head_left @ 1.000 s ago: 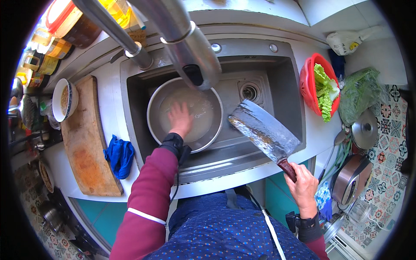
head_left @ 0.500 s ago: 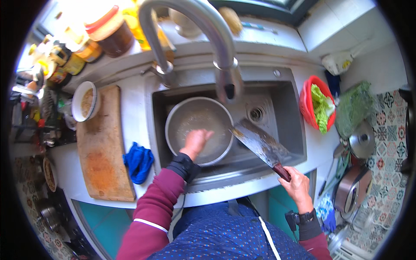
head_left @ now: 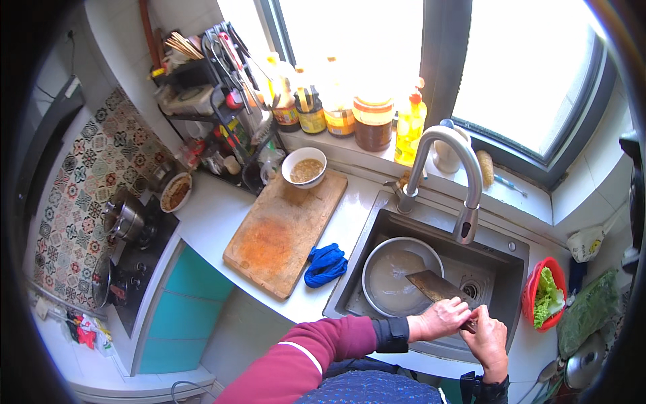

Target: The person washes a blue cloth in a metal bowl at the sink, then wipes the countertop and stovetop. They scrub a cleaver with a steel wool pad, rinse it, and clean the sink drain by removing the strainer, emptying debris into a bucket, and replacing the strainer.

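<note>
Head view: several labelled bottles stand on the far sill, print too small to read. Dark sauce bottle [head_left: 310, 111] has a yellow label; wide jar [head_left: 373, 126] with an orange-red lid holds something brown; yellow bottle [head_left: 410, 129] to its right, near the faucet [head_left: 474, 178]. White bag [head_left: 587, 241] hangs at far right, dark and yellow print, illegible.

Containers: round metal basin [head_left: 364, 277] sits in the left part of the grey sink [head_left: 499, 293], cloudy water [head_left: 393, 279] in it. Drain [head_left: 470, 290] is right of the basin. White bowl [head_left: 312, 185] on the far end of the wooden board [head_left: 269, 232] holds tan, grainy liquid. Red basket [head_left: 531, 286] right of the sink holds leafy greens [head_left: 548, 299]. Another bowl [head_left: 164, 202] near the stove, brown food inside. Blue cloth [head_left: 326, 265] lies between board and sink.

Cleaver [head_left: 434, 285] is held over the near side of the sink, blade pointing far-left, tip overlapping the basin; contact with basin unclear. Right hand [head_left: 489, 342]: fingers clamped around the handle. Left hand [head_left: 441, 319]: fingers bent, close together at the blade's handle end; cannot tell if clamped.
</note>
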Demonstrator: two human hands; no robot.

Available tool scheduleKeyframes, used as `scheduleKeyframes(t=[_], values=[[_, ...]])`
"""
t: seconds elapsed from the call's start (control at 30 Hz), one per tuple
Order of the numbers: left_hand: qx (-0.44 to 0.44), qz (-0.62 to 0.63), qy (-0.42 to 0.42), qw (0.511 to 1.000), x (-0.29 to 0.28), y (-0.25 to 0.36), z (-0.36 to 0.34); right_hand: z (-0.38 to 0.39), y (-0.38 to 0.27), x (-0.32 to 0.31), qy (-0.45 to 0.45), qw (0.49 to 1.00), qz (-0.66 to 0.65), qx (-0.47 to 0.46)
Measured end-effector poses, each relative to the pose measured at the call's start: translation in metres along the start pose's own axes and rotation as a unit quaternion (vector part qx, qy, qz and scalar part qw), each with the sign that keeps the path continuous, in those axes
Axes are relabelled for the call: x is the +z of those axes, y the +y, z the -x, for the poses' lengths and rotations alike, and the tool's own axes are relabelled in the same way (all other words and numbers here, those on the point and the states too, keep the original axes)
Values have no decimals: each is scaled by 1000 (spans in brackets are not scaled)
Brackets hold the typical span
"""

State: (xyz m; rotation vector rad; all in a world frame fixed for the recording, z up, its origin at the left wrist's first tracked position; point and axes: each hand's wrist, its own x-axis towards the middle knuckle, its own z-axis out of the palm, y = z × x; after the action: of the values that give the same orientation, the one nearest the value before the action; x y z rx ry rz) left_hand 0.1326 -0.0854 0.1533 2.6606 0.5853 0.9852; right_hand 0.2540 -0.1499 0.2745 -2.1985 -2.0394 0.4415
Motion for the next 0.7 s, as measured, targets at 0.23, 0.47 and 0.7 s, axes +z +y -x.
scheduleKeyframes(t=[0.23,0.47,0.7], values=[[-217,101,29,970,-116,-41,8,39,21,-22,213,927,-308,15],[-224,182,144,947,-347,-114,-43,108,35,-1,154,930,-293,157],[-152,-153,332,918,-617,-226,-156,93,-45,26,151,910,-314,224]])
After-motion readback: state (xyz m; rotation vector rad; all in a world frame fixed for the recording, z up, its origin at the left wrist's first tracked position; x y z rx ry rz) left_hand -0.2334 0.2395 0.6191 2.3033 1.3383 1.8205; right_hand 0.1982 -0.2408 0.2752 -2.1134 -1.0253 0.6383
